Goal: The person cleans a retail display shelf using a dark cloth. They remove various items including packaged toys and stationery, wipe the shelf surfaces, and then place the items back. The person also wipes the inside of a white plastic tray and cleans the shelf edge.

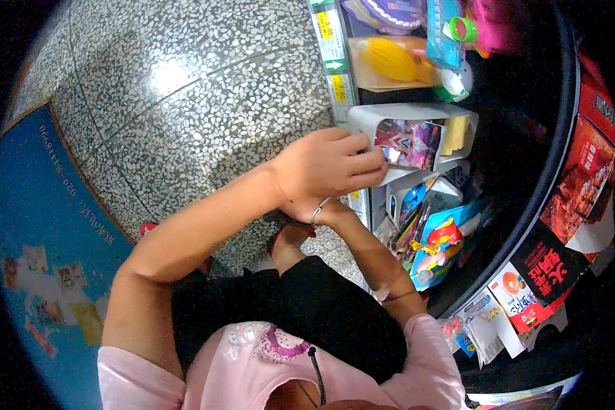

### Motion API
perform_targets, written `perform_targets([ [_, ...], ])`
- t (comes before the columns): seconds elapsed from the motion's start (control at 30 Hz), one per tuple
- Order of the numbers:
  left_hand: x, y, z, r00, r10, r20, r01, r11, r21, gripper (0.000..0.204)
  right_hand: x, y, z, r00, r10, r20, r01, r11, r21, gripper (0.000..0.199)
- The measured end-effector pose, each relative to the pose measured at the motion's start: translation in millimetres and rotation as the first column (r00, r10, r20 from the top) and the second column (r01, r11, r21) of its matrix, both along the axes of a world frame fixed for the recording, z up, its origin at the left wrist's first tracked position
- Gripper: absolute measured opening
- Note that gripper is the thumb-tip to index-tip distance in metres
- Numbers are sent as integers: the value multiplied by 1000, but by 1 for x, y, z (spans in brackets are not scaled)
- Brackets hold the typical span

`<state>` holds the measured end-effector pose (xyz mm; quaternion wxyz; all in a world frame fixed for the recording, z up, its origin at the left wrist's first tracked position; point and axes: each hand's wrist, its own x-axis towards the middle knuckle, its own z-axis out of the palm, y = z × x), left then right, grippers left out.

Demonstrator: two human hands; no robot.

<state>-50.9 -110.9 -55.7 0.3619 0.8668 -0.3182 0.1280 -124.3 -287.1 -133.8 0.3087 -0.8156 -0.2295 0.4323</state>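
My left hand [329, 164] reaches across to the front of a white plastic bin [366, 119] on the shelf. Its fingers are curled together at the bin's edge, beside a stack of purple and pink picture cards [411, 145]. Whatever those fingers hold, if anything, is hidden. My right hand [299, 209] lies beneath the left one, a silver bangle on its wrist; its fingers are covered. Behind the cards, still inside the bin, is a yellow piece [456, 135].
Below the bin, another container holds packaged toys [441, 242]. Above it are a yellow toy [400, 60] and a purple one [395, 14]. Price labels line the shelf edge [337, 82]. Red and black snack packets [550, 270] hang at the right. A blue panel [55, 239] stands left.
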Motion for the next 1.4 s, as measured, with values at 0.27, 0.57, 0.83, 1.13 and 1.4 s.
perform_targets([
  [0.27, 18, -53, -12, 983, 171, -71, -180, 973, -143, 12, 3, -13, -8, 969, 224, -104, -219, 974, 50, 28],
  [0.57, -15, -30, -5, 983, 23, -184, -51, 988, -148, 46, 13, 19, 16, 972, 228, -58, -231, 972, -51, 34],
  [0.83, -85, 40, -37, 793, -4, -609, -108, 983, -147, 54, 35, 29, 36, 938, 187, -292, -254, 944, -211, 40],
  [1.13, -55, 26, -26, 585, 15, -811, -421, 860, -288, 31, 49, 5, 94, 556, -718, -419, 695, 678, -239, 52],
  [1.4, 8, -48, -9, 666, 354, -656, -728, 500, -470, 29, 80, -10, 131, 237, -897, -374, 950, 295, -104, 57],
])
